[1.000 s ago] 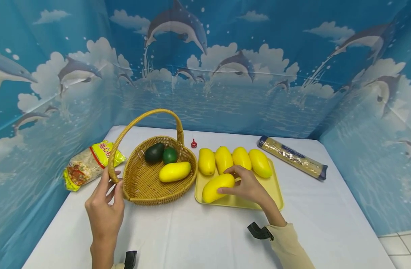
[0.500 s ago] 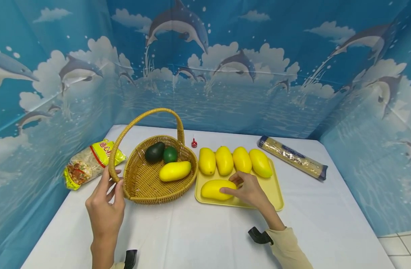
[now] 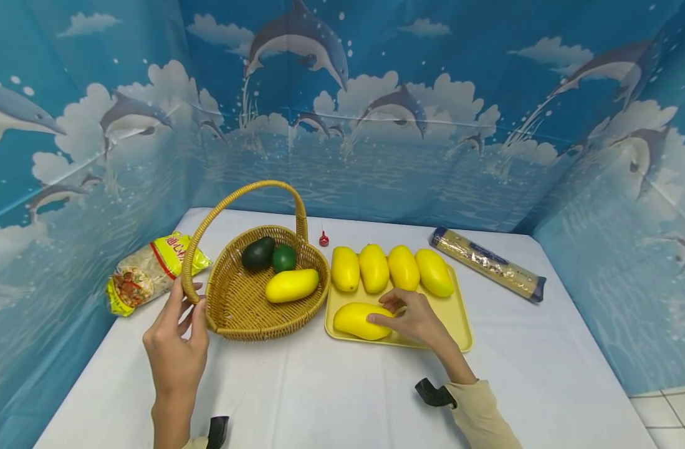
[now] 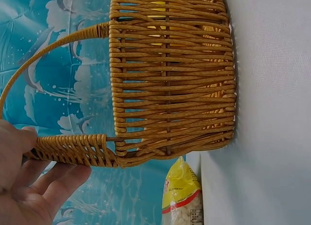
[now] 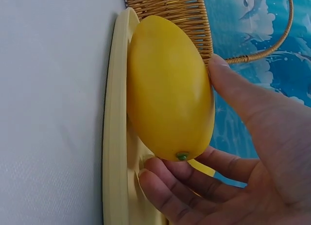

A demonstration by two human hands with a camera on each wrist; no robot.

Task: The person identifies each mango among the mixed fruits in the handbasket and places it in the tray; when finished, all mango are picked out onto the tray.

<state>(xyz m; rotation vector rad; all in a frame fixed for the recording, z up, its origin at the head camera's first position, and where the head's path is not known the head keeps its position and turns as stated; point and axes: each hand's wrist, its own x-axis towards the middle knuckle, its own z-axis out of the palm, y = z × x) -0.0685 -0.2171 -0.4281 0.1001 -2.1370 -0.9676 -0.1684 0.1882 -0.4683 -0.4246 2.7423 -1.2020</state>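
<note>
My left hand (image 3: 176,352) holds the handle (image 3: 186,274) of a brown wicker basket (image 3: 247,321) near its lower left end. Inside the basket lie a dark green avocado (image 3: 258,254), a smaller green round fruit (image 3: 283,259) and one yellow mango (image 3: 292,286). On the pale yellow tray (image 3: 460,318), my right hand (image 3: 415,318) grips another mango (image 5: 170,89) lying along the front edge. In the right wrist view its thumb touches one side and the curled fingers are at the stem end. Several mangoes (image 3: 374,268) lie in a row behind it.
A yellow bag of dry food (image 3: 151,271) lies left of the basket. Behind the tray at right is a long gold packet (image 3: 488,263). A small red object (image 3: 323,239) sits between basket and tray. A dolphin-print curtain (image 3: 342,143) surrounds the white table.
The mango in my right hand has gone from tilted to lying flatter on the tray, and the hand has shifted slightly with it. My left hand stays at the basket handle.
</note>
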